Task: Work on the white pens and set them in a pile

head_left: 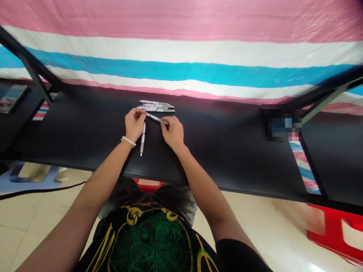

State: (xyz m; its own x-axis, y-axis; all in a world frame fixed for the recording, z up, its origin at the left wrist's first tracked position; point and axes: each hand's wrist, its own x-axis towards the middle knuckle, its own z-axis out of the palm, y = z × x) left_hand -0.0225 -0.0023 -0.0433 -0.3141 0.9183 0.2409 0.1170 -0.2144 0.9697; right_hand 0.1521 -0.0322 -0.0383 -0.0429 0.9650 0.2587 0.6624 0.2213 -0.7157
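A white pen (154, 118) with a grey grip is held at a slant between my two hands. My left hand (134, 121), with a pale beaded bracelet (128, 141) at its wrist, pinches the pen's left end. At the other end, the fingertips of my right hand (173, 132) close on the tip. Just behind them lies a small pile of several similar white pens (157, 107), roughly parallel to the table's back edge. One more white pen (143, 139) rests alone on the black table, beside my left wrist and pointing toward me.
The black table (227, 151) backs onto a pink, white and blue striped sheet (181, 71). Dark metal frame bars (35, 77) slope at both sides. A pixelated patch covers something at the right. Below are a red stool (329, 226) and a blue stool (17, 181).
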